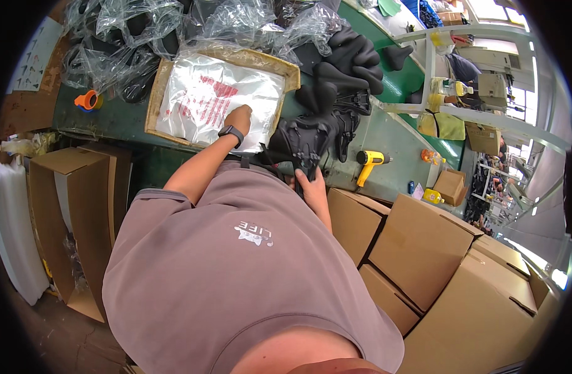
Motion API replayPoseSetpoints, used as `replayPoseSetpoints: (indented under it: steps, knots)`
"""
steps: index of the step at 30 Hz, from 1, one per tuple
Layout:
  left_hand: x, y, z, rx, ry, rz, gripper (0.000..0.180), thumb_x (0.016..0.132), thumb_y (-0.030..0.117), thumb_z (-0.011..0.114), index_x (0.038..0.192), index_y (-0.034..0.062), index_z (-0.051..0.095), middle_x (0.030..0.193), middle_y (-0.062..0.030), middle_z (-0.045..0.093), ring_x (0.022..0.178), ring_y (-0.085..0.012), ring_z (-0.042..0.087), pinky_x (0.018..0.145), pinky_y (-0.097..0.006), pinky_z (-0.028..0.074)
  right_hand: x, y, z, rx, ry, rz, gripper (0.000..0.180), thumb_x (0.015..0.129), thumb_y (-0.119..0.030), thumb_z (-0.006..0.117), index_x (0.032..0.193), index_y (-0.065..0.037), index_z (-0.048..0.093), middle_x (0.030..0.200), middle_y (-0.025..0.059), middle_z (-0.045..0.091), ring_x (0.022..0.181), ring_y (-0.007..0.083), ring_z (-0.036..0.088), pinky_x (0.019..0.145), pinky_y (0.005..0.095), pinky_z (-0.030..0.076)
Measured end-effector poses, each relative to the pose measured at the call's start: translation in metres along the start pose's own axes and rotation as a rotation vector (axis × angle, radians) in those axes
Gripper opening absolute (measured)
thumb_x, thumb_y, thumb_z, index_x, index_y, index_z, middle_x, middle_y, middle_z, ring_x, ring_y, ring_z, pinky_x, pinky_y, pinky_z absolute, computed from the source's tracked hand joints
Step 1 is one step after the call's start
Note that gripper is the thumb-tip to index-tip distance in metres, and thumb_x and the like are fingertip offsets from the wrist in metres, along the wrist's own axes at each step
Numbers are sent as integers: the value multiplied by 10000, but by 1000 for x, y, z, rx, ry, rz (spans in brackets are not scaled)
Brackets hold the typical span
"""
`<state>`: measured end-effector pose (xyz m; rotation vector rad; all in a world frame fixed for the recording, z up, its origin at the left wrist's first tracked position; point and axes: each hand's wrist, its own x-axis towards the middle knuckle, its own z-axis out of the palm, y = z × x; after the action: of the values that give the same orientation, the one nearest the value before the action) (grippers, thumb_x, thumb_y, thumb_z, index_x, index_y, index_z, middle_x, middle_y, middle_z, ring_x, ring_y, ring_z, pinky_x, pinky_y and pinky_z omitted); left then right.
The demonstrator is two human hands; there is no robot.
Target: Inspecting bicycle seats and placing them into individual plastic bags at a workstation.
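Note:
My left hand (238, 119), with a dark watch on its wrist, is on a stack of clear plastic bags (195, 93) with red print. Its fingers are curled together at the top bag's surface and seem to pinch the film. The bags lie in a shallow, worn tan tray (150, 112). Close to my waist, my right hand (313, 188) grips the narrow nose of a black bicycle saddle (303, 140). The saddle's underside faces up, and its wide end points away from me. My right thumb shows on top; the other fingers are mostly hidden beneath.
More black saddles (354, 59) are heaped beyond the tray, some wrapped in plastic (136, 31). A yellow heat gun (372, 163) lies on the green bench to the right. Orange and yellow tape rolls (89, 100) sit at left. Cardboard boxes (417, 249) crowd my right side.

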<state>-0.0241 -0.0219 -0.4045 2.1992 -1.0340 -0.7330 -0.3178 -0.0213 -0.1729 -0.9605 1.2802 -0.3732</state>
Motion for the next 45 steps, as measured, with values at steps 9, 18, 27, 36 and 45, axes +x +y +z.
replayPoseSetpoints:
  steps: [9,18,27,36,45]
  knots:
    - [-7,0,-74,-311,625,-19,243,1100,212,565,1002,34,699,1081,-232,721,1039,-462,673,878,-574,514,134,3,102,-1147,-242,-529,874,930,-282,876,1685,-148,456,1214,339,732,951,529,735,827,578,578]
    - [-166,83,-285,-645,230,485,112,1136,128,592,1077,52,649,1068,-87,665,1061,-317,647,1021,-446,507,119,-46,136,-339,-487,155,846,1071,-203,734,1745,-57,245,1023,225,722,737,326,722,584,435,586]
    - [-181,86,-294,-1229,335,44,928,995,214,874,1646,-6,251,1287,-118,745,1226,-203,708,1109,-405,565,16,-165,236,-748,-734,-967,625,1147,-216,619,1692,21,424,1621,269,573,1534,409,526,1289,492,376]
    - [68,-155,-495,-2295,777,132,405,1097,412,746,1263,45,703,1064,-117,765,901,-296,766,838,-446,699,32,-174,173,-687,-660,-721,612,1066,-31,715,1644,14,520,1352,176,761,1198,227,736,1061,367,580]
    - [102,-220,-489,-1599,1237,-84,564,1096,53,661,1617,19,446,1344,-221,745,1073,-325,794,889,-407,673,133,26,-13,-1340,-98,-657,807,975,-222,847,1665,-13,484,1514,291,633,1398,454,601,1171,531,496]
